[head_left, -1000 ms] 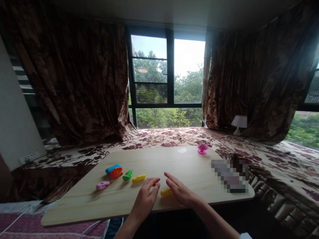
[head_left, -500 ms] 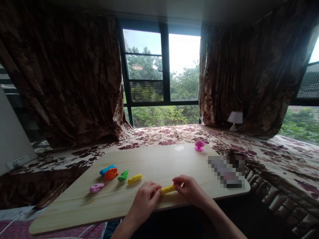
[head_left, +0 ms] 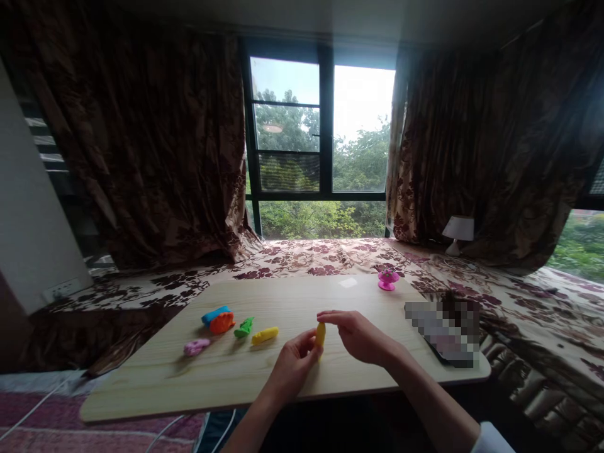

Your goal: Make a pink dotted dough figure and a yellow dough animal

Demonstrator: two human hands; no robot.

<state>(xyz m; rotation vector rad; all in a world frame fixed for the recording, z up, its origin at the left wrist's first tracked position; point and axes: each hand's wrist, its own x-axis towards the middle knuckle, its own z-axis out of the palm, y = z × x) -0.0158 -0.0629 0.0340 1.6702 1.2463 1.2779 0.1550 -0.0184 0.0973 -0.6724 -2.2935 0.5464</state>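
Observation:
Between the thumb and fingers of my left hand (head_left: 298,355) stands a yellow roll of modelling clay (head_left: 321,335), held upright over the near part of the table (head_left: 226,384). My right hand (head_left: 356,333) is on its right side, with fingers stretched out flat and their tips at the top of the roll. A second yellow clay piece (head_left: 265,336) lies to the left of my hands. Beyond it are a green clay piece (head_left: 244,327), an orange piece (head_left: 222,323) against a blue one (head_left: 214,313), and a pink piece (head_left: 195,346).
A pink stand-like object (head_left: 387,280) sits at the table's far right. Nearer, a blurred-out dark flat item (head_left: 443,336) lies by the right edge. A pale flat patch (head_left: 348,282) shows near the back edge. A white lamp (head_left: 457,234) stands on the floral-covered ledge (head_left: 302,255).
My hands came down onto the yellow roll lying on the table and held its two ends. Now it is upright in my left hand, with my right fingers flat at its top.

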